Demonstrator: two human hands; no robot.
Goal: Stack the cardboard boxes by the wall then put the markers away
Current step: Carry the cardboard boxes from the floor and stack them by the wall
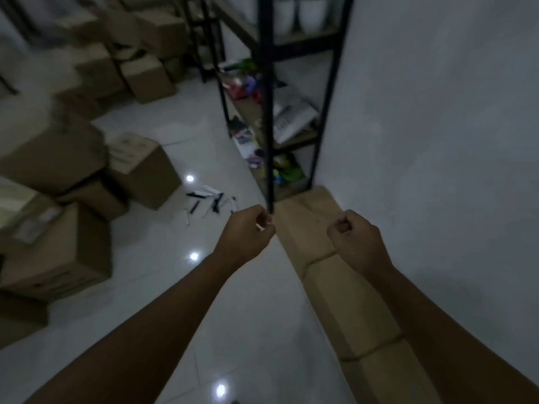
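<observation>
Beside the wall (437, 112), boxes (335, 287) line its base; both clenched, empty hands, left hand (248, 231) and right hand (354, 239), hover above, markers (210, 204) on open floor (233, 330) farther out.

Left hand (248, 228), right hand (354, 236) fisted.

We see a row of boxes (344, 290) running near to far along the wall (437, 141) on the right, ending at a shelf rack (269, 112). Markers (208, 204) lie scattered on the floor (163, 316), left of the rack. More boxes (58, 199) pile up at left and far left.
</observation>
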